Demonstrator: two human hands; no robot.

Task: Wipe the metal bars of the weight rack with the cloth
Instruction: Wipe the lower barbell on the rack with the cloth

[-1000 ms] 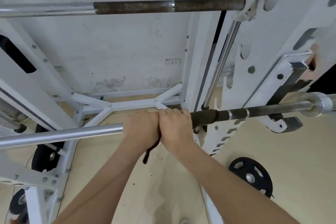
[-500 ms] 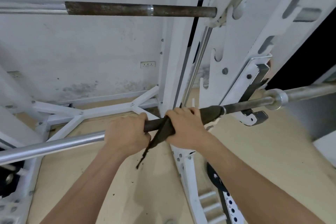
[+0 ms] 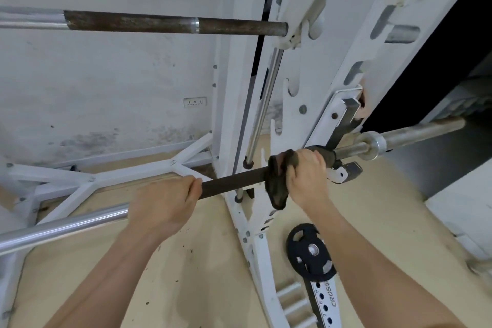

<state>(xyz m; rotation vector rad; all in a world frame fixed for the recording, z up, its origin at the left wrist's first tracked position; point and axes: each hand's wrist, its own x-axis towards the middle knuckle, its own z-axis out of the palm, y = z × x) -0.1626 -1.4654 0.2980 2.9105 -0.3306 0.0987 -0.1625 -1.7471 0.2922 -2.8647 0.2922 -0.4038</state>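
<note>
A long metal barbell point(image 3: 234, 181) lies across the white weight rack point(image 3: 314, 104), shiny at its left part and dark and rusty in the middle. My left hand point(image 3: 165, 200) grips the bar where the shiny part meets the dark part. My right hand point(image 3: 306, 173) holds a dark olive cloth point(image 3: 278, 186) wrapped round the bar near the rack's hook, with a fold of cloth hanging below. A second rusty bar point(image 3: 165, 23) rests higher on the rack.
A black weight plate point(image 3: 310, 253) leans on a peg of the rack near the floor at the lower right. White base struts point(image 3: 114, 176) cross the wooden floor behind the bar. A stained white wall with a socket point(image 3: 195, 102) stands behind.
My right hand slid the cloth rightwards along the bar, away from my left hand, baring a dark stretch between them. The view shifted slightly as my head moved.
</note>
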